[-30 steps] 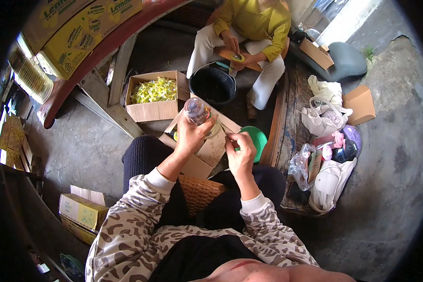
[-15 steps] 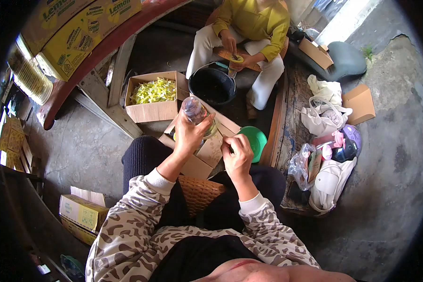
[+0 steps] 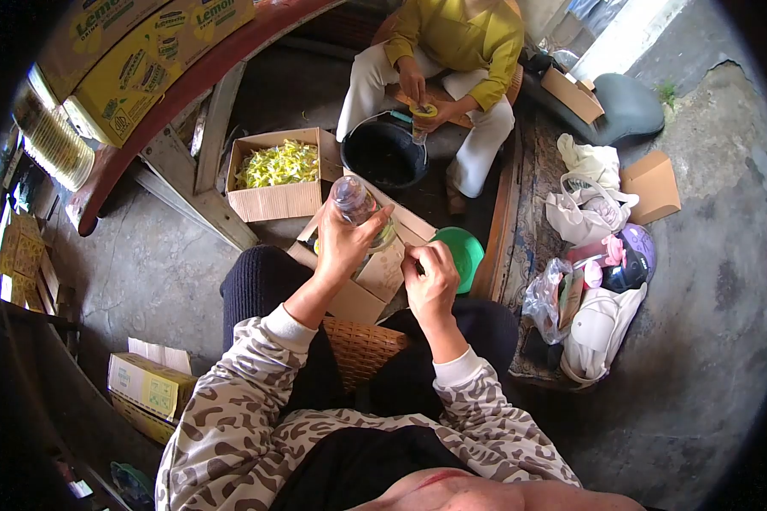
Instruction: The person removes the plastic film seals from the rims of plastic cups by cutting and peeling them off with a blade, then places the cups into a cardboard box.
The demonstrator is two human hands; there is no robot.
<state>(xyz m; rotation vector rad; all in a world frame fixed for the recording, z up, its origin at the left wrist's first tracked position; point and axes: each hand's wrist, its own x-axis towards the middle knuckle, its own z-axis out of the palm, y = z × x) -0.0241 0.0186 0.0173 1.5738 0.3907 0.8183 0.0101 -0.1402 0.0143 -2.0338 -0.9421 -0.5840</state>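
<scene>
My left hand (image 3: 341, 241) is wrapped round a clear plastic bottle (image 3: 352, 198) that has something dark showing through it. A yellow-green part of what I hold shows beside my fingers, partly hidden by them. To the right, my right hand (image 3: 435, 279) is closed in a pinch, thumb against fingers, close to the bottle's lower side. A thin dark tip sticks out from the pinch, too small to name. Below both hands lies an opened cardboard box (image 3: 354, 304), and a green plastic bowl (image 3: 466, 255) sits just behind my right hand.
A cardboard box (image 3: 273, 203) full of yellow-and-white wrappers stands ahead, beside a black bucket (image 3: 385, 156). Across from me, a person in a mustard top (image 3: 460, 38) holds a clear container. Lemon drink cartons (image 3: 145, 77) sit upper left; bags (image 3: 601, 336) lie on the right.
My hands and the bottle have barely moved. The person opposite has shifted the clear container slightly, and more of its side shows.
</scene>
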